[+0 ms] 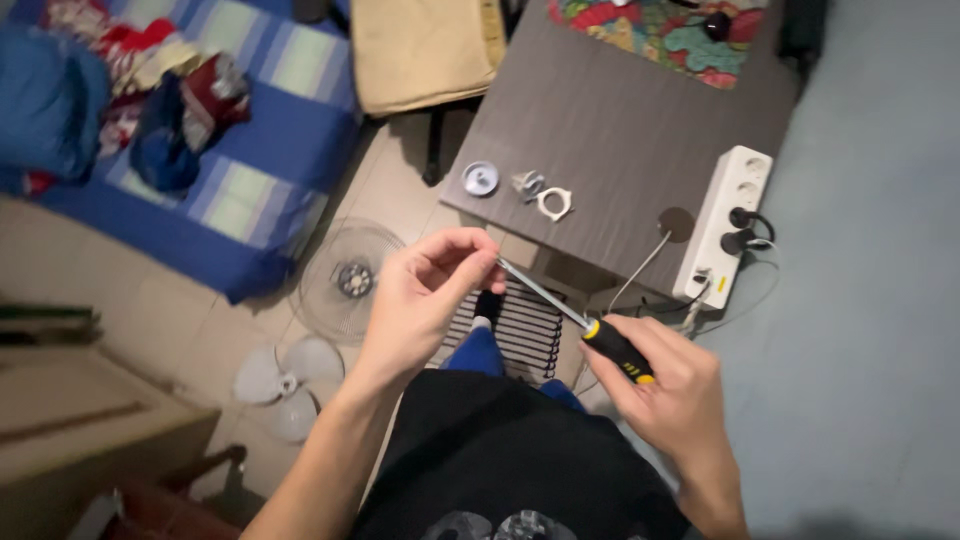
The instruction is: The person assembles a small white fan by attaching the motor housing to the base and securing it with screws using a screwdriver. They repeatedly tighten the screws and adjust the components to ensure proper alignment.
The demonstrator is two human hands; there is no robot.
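Below the grey worktop (600,130), your right hand (665,390) clenches the screwdriver (590,330) handle while your left hand (425,290) pinches its tip, steadying the shaft between both grips.

Screwdriver (590,330) tip hidden w/in left hand (425,295) fingers; can't tell what it pinches. Small metal bits (527,183) on tabletop (600,130) too small to ID. Bed (250,150), patterned cloth (670,30) cut off at top edge.

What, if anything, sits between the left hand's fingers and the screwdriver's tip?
Nothing visible. The left hand pinches the tip end of the screwdriver directly, while the right hand grips its black and yellow handle. The tip itself is hidden inside the fingers.
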